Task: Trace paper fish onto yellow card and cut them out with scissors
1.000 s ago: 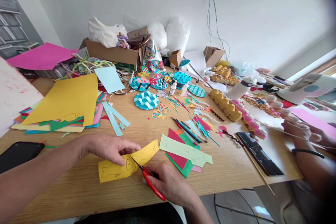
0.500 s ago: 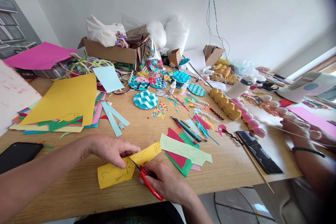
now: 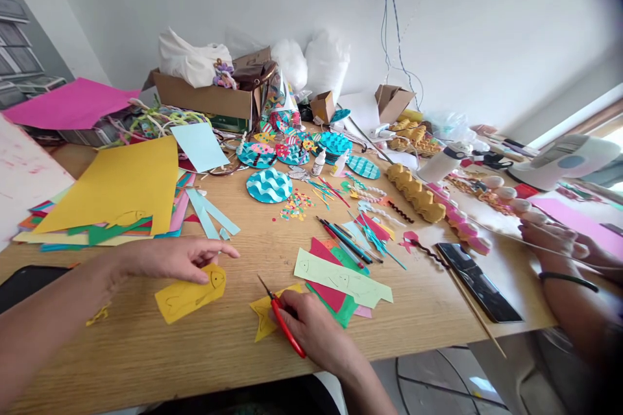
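Observation:
My right hand (image 3: 311,327) is wrapped round the red-handled scissors (image 3: 291,336), whose closed blades point up and left. Partly under that hand lies a yellow paper piece (image 3: 263,321) with a pointed tail shape. At the left, my left hand (image 3: 182,259) has its fingers spread, the thumb at the top edge of another yellow piece (image 3: 187,298) with a fish drawn in pencil. Pale green paper (image 3: 335,277) with fish drawings rests on red and green sheets right of the scissors.
Pens (image 3: 344,243), confetti (image 3: 296,204) and a blue wavy disc (image 3: 269,185) lie farther back. Stacked coloured paper (image 3: 117,175) is at the left, a phone (image 3: 479,282) at the right. Another person's hands (image 3: 548,237) are at the far right.
The yellow paper is now in two separate pieces. My left hand has moved left with the fish-drawn piece and its fingers have spread. The scissors' blades are now clear of the paper.

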`<state>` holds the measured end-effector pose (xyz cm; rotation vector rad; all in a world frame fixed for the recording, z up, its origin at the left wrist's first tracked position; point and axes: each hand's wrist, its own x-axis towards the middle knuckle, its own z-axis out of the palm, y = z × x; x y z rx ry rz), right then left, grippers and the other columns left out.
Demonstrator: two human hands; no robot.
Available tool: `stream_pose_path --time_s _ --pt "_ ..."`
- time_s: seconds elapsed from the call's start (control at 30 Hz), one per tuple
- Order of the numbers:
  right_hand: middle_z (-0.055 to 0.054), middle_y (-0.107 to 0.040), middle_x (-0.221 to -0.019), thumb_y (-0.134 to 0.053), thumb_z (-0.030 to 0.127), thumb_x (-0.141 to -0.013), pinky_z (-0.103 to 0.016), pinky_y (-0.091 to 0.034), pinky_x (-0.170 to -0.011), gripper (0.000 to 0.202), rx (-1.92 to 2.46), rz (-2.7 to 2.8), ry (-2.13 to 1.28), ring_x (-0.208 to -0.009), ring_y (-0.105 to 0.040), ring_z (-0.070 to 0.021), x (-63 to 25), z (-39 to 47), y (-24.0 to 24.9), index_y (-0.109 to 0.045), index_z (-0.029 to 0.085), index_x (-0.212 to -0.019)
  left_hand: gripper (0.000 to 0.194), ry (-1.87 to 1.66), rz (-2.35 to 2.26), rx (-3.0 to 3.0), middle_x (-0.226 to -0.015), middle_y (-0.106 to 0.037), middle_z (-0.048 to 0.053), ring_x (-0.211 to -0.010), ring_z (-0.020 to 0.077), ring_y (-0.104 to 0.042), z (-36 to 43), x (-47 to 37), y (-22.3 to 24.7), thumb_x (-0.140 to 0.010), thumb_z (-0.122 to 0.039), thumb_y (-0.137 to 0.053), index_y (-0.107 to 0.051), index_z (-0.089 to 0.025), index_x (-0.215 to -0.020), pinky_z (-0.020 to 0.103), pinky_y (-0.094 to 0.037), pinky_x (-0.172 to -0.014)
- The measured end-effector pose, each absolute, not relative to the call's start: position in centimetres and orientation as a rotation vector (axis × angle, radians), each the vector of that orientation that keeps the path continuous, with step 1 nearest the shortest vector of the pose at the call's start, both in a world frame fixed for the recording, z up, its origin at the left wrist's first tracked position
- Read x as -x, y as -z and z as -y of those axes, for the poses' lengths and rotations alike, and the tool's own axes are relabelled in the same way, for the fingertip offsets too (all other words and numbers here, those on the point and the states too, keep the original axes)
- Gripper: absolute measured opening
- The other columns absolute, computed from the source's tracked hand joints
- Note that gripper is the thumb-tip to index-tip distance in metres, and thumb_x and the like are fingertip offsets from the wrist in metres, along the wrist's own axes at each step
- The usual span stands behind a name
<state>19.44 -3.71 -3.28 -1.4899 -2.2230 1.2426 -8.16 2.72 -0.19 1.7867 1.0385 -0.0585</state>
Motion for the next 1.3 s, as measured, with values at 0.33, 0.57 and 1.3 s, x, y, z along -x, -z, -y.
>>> stream_pose_path --time_s 0.33,0.57,1.3 --pt "-0.008 -0.064 -0.098 -0.052 0.009 -0.074 -0.024 -0.037 -0.07 0.034 1.665 2.3 -0.931 -0.087 -0.058 -0.019 -18.0 3.4 3.7 -0.056 0.018 -0.107 0.028 -0.355 -1.124 -1.486 -0.075 -0.049 -0.002 -0.071 0.015 -0.049 -0.3 8.3 1.7 -0.075 -0.047 -0.055 -0.051 -0.02 -0.081 0.024 -0.04 -0.064" --pt "-0.007 -0.066 -0.087 -0.051 0.014 -0.079 -0.024 -0.035 -0.06 0.017 1.701 2.32 -0.83 -0.075 -0.059 -0.018 -18.4 3.2 4.1 -0.059 0.019 -0.093 0.035 -0.584 -1.227 -1.341 -0.084 -0.056 0.001 -0.079 0.0194 -0.054 -0.5 6.1 1.2 -0.07 -0.048 -0.057 -0.049 -0.023 -0.092 0.031 -0.044 -0.069" --pt "0.007 -0.048 -0.063 -0.069 0.024 -0.059 -0.02 -0.033 -0.05 0.027 1.035 1.236 -1.498 -0.054 -0.042 -0.0081 -14.4 -1.1 -1.6 -0.045 0.02 -0.07 0.027 -1.095 -1.069 -1.06 -0.082 -0.065 0.001 -0.075 0.0168 -0.057 1.0 0.7 -0.1 -0.073 -0.042 -0.066 -0.061 -0.022 -0.091 0.024 -0.047 -0.065"
